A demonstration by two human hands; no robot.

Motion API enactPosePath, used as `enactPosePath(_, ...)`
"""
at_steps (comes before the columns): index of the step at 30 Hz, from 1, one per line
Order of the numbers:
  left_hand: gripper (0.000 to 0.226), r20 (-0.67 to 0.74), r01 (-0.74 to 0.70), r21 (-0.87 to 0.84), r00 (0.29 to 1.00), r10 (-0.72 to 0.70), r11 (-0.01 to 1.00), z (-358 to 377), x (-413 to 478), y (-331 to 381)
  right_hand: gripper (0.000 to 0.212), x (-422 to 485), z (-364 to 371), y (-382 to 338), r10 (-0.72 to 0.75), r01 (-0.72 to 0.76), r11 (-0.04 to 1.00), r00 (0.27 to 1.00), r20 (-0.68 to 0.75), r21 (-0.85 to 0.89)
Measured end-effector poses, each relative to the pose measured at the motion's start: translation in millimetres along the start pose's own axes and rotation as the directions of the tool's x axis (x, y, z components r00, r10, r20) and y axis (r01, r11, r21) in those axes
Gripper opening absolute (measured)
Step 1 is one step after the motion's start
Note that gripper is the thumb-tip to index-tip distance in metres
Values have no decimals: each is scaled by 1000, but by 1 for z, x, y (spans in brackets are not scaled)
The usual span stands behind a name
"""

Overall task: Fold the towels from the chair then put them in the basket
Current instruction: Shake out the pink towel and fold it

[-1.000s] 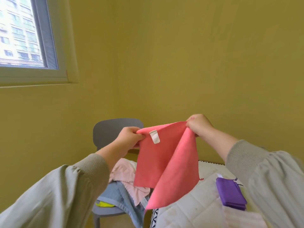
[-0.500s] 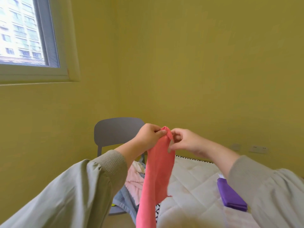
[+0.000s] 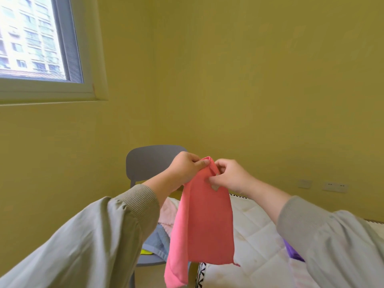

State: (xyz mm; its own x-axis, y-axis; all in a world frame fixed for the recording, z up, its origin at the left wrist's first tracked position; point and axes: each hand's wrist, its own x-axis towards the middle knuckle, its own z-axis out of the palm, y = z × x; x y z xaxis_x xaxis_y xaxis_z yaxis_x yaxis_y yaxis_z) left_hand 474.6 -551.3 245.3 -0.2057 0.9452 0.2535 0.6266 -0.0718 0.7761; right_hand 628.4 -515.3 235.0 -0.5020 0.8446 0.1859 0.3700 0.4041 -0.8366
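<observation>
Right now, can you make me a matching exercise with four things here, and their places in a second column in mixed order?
1. coral towel
2. blue towel
3. purple cloth
4. window

A. on the white quilt
B. pinched by left hand and right hand
C. in the wall, upper left
D. on the grey chair

Pairs: 1-B, 2-D, 3-A, 4-C.

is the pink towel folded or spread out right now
Folded over, not spread: the pink towel hangs as a narrow doubled strip, its top edge pinched by the left hand and right hand close together.
</observation>
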Motion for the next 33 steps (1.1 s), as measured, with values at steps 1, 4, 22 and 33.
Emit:
enactPosePath(1, 44, 1, -10, 7, 1000, 10, 1000, 1, 0, 1, 18, 1, 3, 0, -15, 13, 999, 999, -35, -43)
enactPosePath(4, 44, 6, -46, 59, 999, 46, 997, 1, 1, 2, 14, 2, 5, 4, -116, 90, 977, 985, -130, -194)
enactPosePath(22, 37, 56, 76, 531, 991, -124, 844, -20, 9, -55, 33, 20, -49, 30, 44, -142, 982, 819, -572, -128)
enactPosePath(33, 21, 39, 250, 355, 959, -281, 901, -17, 15, -54, 23, 3, -71, 56, 462, -391, 886, 788, -406, 250)
